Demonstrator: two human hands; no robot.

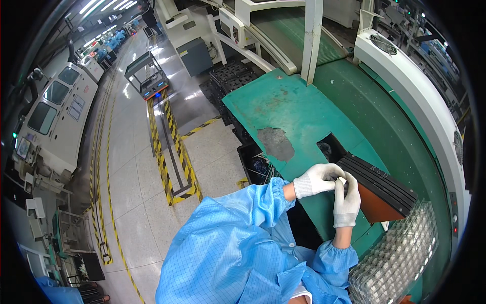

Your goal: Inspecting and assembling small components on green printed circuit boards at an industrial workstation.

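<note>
Factory floor with yellow-black tape lines flanks a worn green table [283, 109]. Both gloved hands, left hand [315, 180] and right hand [347, 198], pinch a small pale part [342, 181] beside stacked black trays [379, 185]; a clear tray [397, 256] of parts sits nearby, its handling apparently midway.

Green bench [298, 109] with black trays [382, 185]

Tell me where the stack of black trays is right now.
In the head view, the stack of black trays lies tilted on the green worktable, right of centre, just beyond the gloved left hand and right hand, with a clear blister tray below it.
</note>
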